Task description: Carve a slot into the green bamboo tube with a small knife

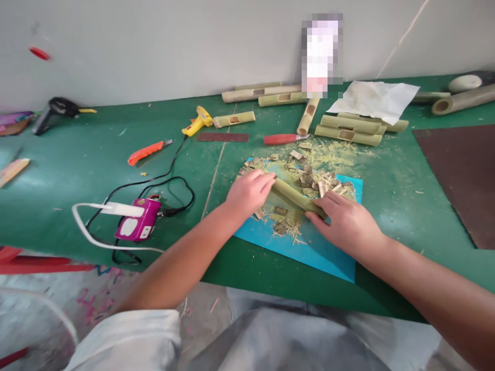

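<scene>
A green bamboo tube point(294, 197) is held by its two ends above a blue sheet point(328, 263). My left hand point(252, 191) is closed on its upper left end, and my right hand point(342, 219) has its thumb and fingers round the lower right end. Beneath and behind the tube, bamboo chips point(307, 178) and shavings are scattered over the sheet. A red-handled knife point(284, 139) lies just beyond the chips, beside a dark brown strip point(223, 137).
Cut bamboo tubes point(350, 135) and white paper point(373, 100) lie at the back. Leftward are a yellow glue gun point(198, 122), an orange cutter point(149, 152) and a purple power socket point(139, 220) with cables. A brown sheet point(460, 175) is at right.
</scene>
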A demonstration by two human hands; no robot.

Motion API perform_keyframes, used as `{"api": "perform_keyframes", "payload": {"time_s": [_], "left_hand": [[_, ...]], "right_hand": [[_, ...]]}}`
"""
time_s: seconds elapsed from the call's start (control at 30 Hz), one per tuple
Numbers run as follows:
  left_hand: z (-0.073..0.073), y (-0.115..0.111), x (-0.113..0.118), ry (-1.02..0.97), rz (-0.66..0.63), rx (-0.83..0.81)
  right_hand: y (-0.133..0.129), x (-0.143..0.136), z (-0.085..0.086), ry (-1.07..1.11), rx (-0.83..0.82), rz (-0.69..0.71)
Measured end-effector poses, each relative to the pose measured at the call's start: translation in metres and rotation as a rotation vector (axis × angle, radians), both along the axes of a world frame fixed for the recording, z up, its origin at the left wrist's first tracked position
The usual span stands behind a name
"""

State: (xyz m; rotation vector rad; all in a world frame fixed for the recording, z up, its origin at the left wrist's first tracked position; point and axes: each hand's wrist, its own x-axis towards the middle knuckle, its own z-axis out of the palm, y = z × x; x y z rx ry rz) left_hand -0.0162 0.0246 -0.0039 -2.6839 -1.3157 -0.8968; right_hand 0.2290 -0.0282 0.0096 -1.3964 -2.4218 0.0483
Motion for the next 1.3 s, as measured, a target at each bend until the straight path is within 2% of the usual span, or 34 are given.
{"api": "perform_keyframes", "payload": {"time_s": [0.1, 0.27, 0.43, 0.6, 0.73, 0.87, 1.03, 1.17, 1.3], "left_hand": [[0.000, 0.006, -0.007, -0.075, 0.069, -0.003], [0.003, 0.009, -0.009, -0.182, 0.019, 0.009], [0.003, 0.002, -0.001, -0.066, 0.027, 0.055], [0.003, -0.005, 0.005, 0.030, -0.097, 0.046], [0.004, 0.003, -0.003, 0.021, 0.004, 0.130], [0.003, 0.001, -0.002, 0.027, -0.082, 0.079], [0.004, -0.004, 0.002, 0.010, -0.011, 0.108], [0.004, -0.006, 0.004, 0.041, -0.126, 0.050], [0.004, -0.006, 0.002, 0.034, -0.029, 0.102]], "right_hand": [[0.000, 0.000, 0.001, -0.008, -0.004, -0.007], [0.001, -0.001, 0.003, -0.017, -0.011, -0.009], [0.000, -0.001, 0.002, -0.009, 0.017, 0.002], [0.000, -0.001, 0.001, -0.022, 0.007, 0.012], [-0.002, -0.002, 0.000, -0.038, -0.005, -0.009], [-0.003, -0.005, 0.000, -0.037, 0.016, 0.000], [-0.004, -0.005, 0.001, -0.042, 0.014, -0.015], [-0.003, -0.004, 0.002, -0.054, 0.005, -0.009], [-0.003, -0.004, 0.004, -0.080, 0.036, -0.013]]}}
